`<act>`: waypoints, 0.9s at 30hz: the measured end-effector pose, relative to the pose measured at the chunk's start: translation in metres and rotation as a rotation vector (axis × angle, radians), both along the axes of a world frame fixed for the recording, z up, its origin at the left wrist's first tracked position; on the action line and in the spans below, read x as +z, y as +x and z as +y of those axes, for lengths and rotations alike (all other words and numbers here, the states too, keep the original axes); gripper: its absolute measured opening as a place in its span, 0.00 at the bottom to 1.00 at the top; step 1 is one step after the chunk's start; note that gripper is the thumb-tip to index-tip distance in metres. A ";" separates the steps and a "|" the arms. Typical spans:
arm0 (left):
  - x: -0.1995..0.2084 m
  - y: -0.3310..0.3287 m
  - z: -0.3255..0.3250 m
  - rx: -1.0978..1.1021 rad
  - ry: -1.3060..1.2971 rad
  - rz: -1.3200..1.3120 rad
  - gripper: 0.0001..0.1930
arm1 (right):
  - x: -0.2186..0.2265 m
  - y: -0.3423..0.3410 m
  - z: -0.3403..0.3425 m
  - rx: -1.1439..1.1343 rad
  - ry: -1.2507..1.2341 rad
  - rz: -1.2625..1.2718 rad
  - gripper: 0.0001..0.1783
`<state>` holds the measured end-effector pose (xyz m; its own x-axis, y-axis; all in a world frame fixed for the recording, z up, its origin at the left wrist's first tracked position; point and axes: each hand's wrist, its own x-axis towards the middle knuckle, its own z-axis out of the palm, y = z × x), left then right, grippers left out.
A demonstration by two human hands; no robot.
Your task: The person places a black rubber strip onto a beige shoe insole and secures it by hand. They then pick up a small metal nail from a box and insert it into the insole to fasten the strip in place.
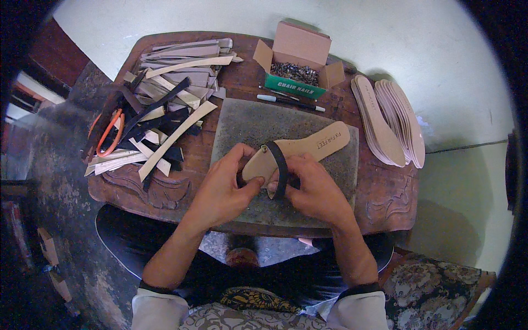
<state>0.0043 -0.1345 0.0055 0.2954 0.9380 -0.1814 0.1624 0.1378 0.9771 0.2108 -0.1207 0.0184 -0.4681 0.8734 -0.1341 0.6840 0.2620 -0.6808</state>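
Over the grey work slab (231,118) I hold a tan shoe insole (313,142), its printed end pointing up and to the right. My left hand (228,184) is closed on the insole's lower left end, thumb on top. A black strap (280,168) arches across that end. One end of the strap meets the insole's upper edge, where a small metallic spot shows. My right hand (311,184) grips the strap by the near edge, fingers behind it and thumb in front. Whether the strap's near end is fastened cannot be made out.
Black and cream strips (176,137) lie heaped at the left with orange-handled pliers or scissors (111,133). Behind them is a pile of grey strips (187,58). An open green box (291,82) holds small nails. A pen (291,103) lies before it. Stacked insoles (379,124) stand right.
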 end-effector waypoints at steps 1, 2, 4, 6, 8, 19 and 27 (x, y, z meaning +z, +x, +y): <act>0.000 0.000 0.000 0.001 -0.005 -0.002 0.18 | 0.000 -0.001 0.000 -0.005 0.007 0.003 0.16; 0.000 0.000 0.000 0.001 -0.011 -0.005 0.18 | 0.002 -0.002 0.000 -0.009 -0.007 0.012 0.15; 0.001 0.000 0.000 -0.005 -0.024 -0.003 0.18 | 0.005 -0.004 0.000 -0.021 -0.035 0.030 0.12; 0.003 0.000 0.001 -0.017 -0.036 0.005 0.17 | 0.007 -0.003 0.000 -0.011 -0.006 0.012 0.12; 0.000 -0.001 0.000 -0.006 -0.018 0.016 0.17 | 0.007 -0.001 -0.001 0.001 0.024 0.039 0.12; 0.012 -0.007 0.001 -0.067 -0.312 -0.169 0.17 | 0.002 0.020 -0.005 0.090 0.046 0.257 0.15; 0.018 -0.008 0.006 -0.342 -0.250 0.080 0.09 | -0.007 0.029 -0.014 0.145 0.108 0.207 0.12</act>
